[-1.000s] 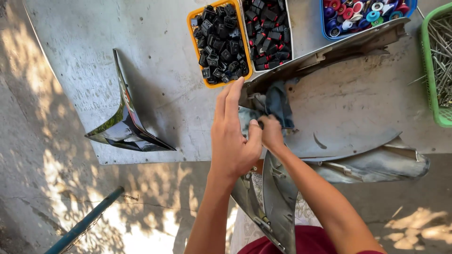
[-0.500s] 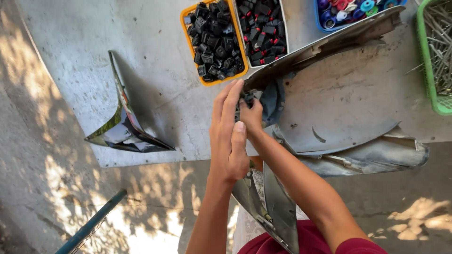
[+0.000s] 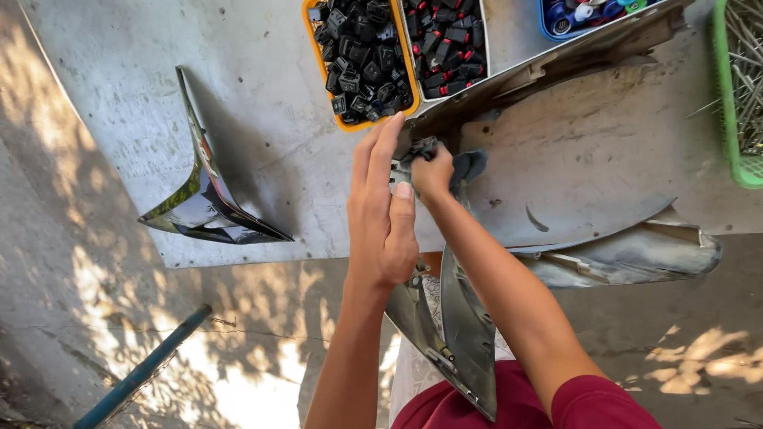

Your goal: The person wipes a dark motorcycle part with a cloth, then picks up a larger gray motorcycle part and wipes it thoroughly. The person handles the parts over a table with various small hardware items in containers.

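Note:
A long grey plastic vehicle panel (image 3: pixel 457 318) runs from my lap up onto the metal sheet (image 3: pixel 254 143). My left hand (image 3: pixel 383 214) lies flat along its upper left side, fingers straight and pointing away from me. My right hand (image 3: pixel 433 171) is closed around a small dark fitting at the panel's top end, just beside the left fingertips. A dark blue cloth or part (image 3: pixel 469 165) pokes out to the right of that fist. What the right fingers pinch is mostly hidden.
An orange tray (image 3: pixel 362 59) and a white tray (image 3: pixel 445 44) of small black clips stand at the top, with a blue tray (image 3: pixel 584 14) of coloured parts and a green basket (image 3: pixel 735 87) of thin rods at right. A glossy fairing piece (image 3: pixel 203 199) stands at left. A large grey fender (image 3: pixel 588 183) lies at right.
My right hand has slid up and left along the panel to its top end and closed there. The left hand stayed flat against the panel, shifting slightly upward.

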